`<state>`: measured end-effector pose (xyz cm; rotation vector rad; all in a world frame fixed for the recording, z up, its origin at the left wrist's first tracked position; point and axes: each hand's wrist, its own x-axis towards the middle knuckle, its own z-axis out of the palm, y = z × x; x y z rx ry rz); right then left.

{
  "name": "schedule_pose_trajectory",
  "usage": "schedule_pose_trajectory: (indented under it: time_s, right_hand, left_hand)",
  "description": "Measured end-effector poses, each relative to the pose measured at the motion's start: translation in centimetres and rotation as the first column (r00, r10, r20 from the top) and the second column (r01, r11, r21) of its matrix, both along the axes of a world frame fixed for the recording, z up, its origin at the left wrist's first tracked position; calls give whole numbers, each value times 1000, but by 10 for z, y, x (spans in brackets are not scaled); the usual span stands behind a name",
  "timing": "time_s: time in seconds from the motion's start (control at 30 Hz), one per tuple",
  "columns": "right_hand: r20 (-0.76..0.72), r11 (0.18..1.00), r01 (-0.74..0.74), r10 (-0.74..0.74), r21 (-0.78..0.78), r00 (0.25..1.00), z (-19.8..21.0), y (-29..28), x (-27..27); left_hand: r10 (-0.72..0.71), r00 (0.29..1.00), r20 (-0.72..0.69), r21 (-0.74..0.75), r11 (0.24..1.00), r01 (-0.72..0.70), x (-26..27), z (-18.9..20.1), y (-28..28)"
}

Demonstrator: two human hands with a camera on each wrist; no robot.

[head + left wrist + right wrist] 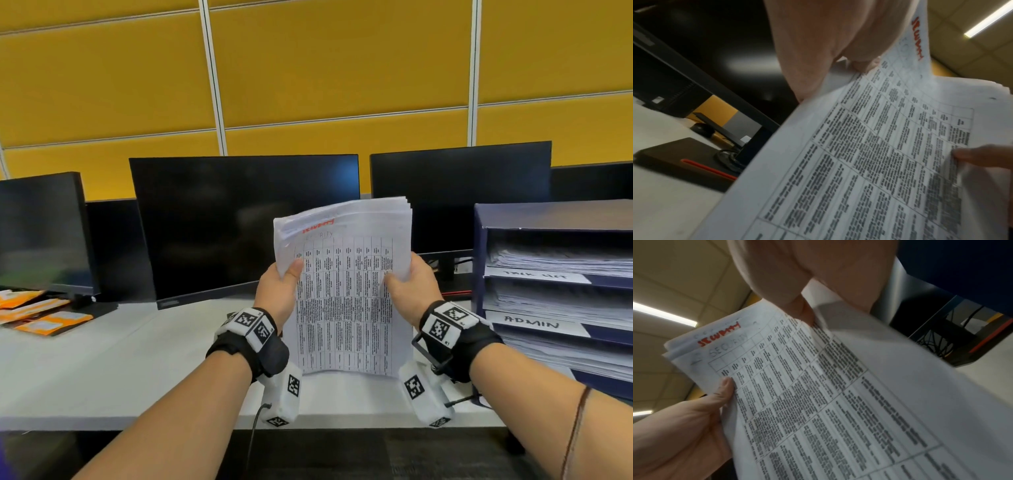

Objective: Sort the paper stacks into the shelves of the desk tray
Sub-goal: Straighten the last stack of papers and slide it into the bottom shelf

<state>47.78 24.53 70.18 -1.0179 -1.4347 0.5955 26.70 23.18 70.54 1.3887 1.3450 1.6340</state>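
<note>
I hold a paper stack (pixel 344 291) upright above the white desk (pixel 102 359), its top sheet a printed table with "SECURITY" written in red and pencil at the top. My left hand (pixel 279 291) grips its left edge, thumb on the front. My right hand (pixel 412 284) grips the right edge the same way. The wrist views show the paper stack (pixel 869 154) (pixel 828 394) close up, pinched by my left hand (pixel 828 48) and by my right hand (pixel 807 288). The dark blue desk tray (pixel 555 216) stands at the right, its shelves filled with papers; one label reads "ADMIN" (pixel 532 323).
Two dark monitors (pixel 245 226) (pixel 459 195) stand behind the stack, with a third monitor (pixel 41 233) at the left. Orange packets (pixel 41 315) lie at the desk's left. A black monitor base with a red stripe (pixel 684 162) sits on the desk.
</note>
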Motion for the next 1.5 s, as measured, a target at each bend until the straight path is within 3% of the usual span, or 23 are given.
schedule_pose_trajectory:
  time_s: [0.13, 0.3, 0.6, 0.77, 0.93, 1.2, 1.5]
  right_hand:
    - [-37, 998, 45, -44, 52, 998, 9, -2, -7]
    - [24, 994, 35, -33, -102, 999, -14, -2, -8]
    - [113, 984, 34, -14, -173, 993, -29, -10, -5]
    - [197, 980, 128, -97, -152, 976, -29, -22, -5]
    - [192, 985, 132, -109, -110, 975, -12, -51, 6]
    - [270, 956, 215, -157, -200, 950, 15, -127, 60]
    - [332, 857, 361, -241, -369, 912, -25, -207, 153]
  left_hand:
    - [49, 998, 51, 51, 997, -51, 6, 8, 3]
    - [37, 994, -104, -98, 994, -47, 2, -25, 7]
    - [99, 991, -93, -111, 988, -109, 6, -33, 6]
    - [179, 975, -130, -105, 976, -193, 9, -29, -1]
    - [194, 967, -166, -67, 976, -207, 15, -15, -28]
    - [67, 977, -201, -112, 990, -90, 60, -1, -84]
    - [-177, 954, -242, -256, 960, 113, 153, -50, -138]
